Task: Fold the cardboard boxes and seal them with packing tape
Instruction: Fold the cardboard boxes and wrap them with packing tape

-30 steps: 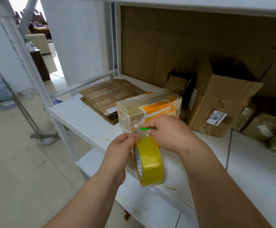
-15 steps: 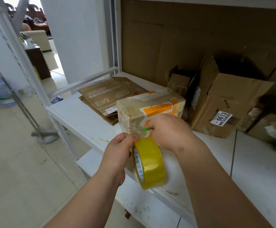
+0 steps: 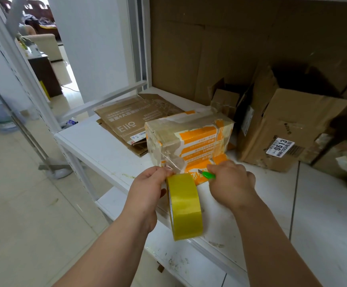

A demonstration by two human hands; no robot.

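The small orange-and-brown box (image 3: 189,141) stands on the white shelf (image 3: 98,141), closed on top and already wrapped in several strips of clear tape. A fresh strip of tape (image 3: 173,163) runs from its near face down to the yellow tape roll (image 3: 184,206), so the sealing of this box looks almost finished — I judge that only the cut remains.

The left hand (image 3: 147,189) holds the roll, with the fingers curled and pinching at its top edge where the strip leaves it. The right hand (image 3: 232,181) is closed around a small green cutter (image 3: 206,174), whose blade points toward the stretched strip (I cannot tell whether the blade touches the tape yet).

Much of the task seems still open. Behind the box, flattened cartons (image 3: 131,119) lie on the shelf, not folded into shape. To the right, a larger brown box with a "0613" label (image 3: 280,129) stands with its flaps open and no seal, and a smaller open box (image 3: 224,98) sits near the back wall. After the cut, the loose end probably needs pressing down on the box — then the next carton can be taken.
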